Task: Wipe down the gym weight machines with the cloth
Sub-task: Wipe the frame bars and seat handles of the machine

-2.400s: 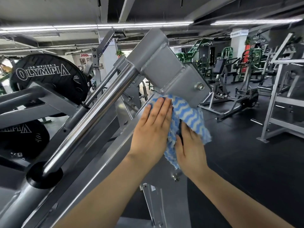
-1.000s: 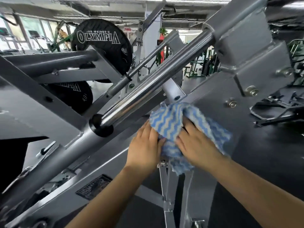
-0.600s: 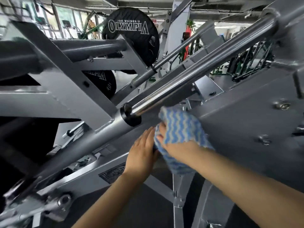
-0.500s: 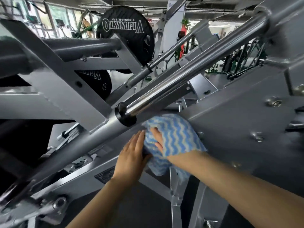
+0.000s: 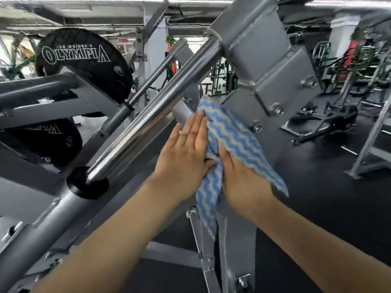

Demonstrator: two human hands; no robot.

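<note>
Gym floor stretches out dark behind everything, with green and grey frames standing well apart at the far right under strip lights. Up close I have a grey weight machine [image 5: 268, 66]: a slanted painted beam, a boxy bracket with bolts, and a shiny chrome bar [image 5: 148, 123] running down to a black collar. Two black weight plates [image 5: 84, 60] sit at the left, one above the other.

My cloth [image 5: 230, 132], blue and white in a zigzag weave, lies against the machine just below the bracket, its lower end dangling between my wrists. My left hand [image 5: 186, 153] is flat, fingers [image 5: 195, 127] straight and together, pressing the cloth's left edge near the chrome bar. My right hand [image 5: 243, 176] lies over the bunched middle of the cloth; I see its back and the cloth spilling out on both sides, but whether the fingers curl round the fabric or just press it I cannot tell.

I judge this to be mid-wipe on the beam beside the bracket. Most of the machine looks untouched from here. Next I would keep both palms bearing down, sweep along the painted face, and work round the bolt heads without letting the loose tail snag.
</note>
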